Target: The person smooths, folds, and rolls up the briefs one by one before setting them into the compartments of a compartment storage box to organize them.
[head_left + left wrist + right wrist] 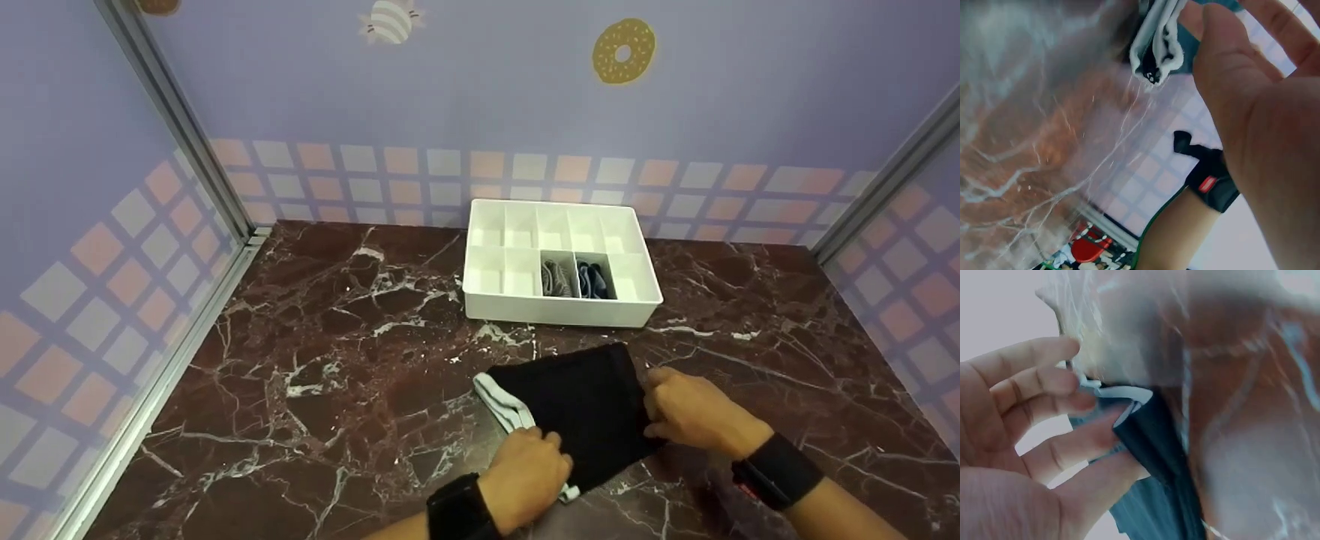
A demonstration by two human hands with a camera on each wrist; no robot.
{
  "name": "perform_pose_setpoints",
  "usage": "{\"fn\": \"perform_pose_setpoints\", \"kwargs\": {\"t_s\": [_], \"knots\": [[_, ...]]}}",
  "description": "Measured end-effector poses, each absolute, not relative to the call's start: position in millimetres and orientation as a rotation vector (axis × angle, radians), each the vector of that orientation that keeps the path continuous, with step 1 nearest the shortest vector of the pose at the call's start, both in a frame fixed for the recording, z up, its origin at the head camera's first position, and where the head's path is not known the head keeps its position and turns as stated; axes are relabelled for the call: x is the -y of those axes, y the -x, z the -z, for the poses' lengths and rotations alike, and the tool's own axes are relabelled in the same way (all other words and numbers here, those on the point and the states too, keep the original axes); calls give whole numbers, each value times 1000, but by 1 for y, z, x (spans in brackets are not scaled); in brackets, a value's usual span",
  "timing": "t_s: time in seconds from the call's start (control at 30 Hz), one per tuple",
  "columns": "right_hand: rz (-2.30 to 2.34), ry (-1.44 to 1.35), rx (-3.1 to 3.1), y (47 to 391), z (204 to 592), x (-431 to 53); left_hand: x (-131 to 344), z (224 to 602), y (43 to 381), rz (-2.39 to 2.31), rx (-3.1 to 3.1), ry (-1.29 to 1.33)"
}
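Black underpants [574, 409] with a white waistband [504, 401] lie folded into a rough rectangle on the marbled tabletop. At the near end of the waistband, my left hand [525, 474] pinches the cloth. The left wrist view shows the waistband's folded end [1157, 53] beside the thumb. My right hand [694, 411] holds the opposite edge. In the right wrist view its thumb and forefinger pinch a rolled fold [1154, 433] of the dark cloth, with a white strip along its end, while the other fingers are spread loosely.
Behind the underpants stands a white divided box [555, 311]. Two of its front compartments hold folded cloth, one grey [556, 279] and one dark blue [592, 281]. Patterned walls [480, 97] enclose the tabletop [300, 420] at the back and sides.
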State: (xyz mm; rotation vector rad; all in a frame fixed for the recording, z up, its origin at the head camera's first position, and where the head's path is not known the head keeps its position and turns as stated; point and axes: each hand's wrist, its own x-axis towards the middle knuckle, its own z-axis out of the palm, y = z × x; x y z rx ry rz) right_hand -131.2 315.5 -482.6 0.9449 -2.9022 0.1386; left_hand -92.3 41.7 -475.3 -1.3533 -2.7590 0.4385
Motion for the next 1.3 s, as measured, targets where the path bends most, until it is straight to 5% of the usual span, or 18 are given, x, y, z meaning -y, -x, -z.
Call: {"fn": "perform_pose_setpoints", "kwargs": {"t_s": [0.53,1.3], "knots": [[-443,-1234,2814,103,495,-269,-3,488,126,-248,2767,1017],[-16,-1174,2707,75,491,-256,14,493,115,-19,2560,1165]]}}
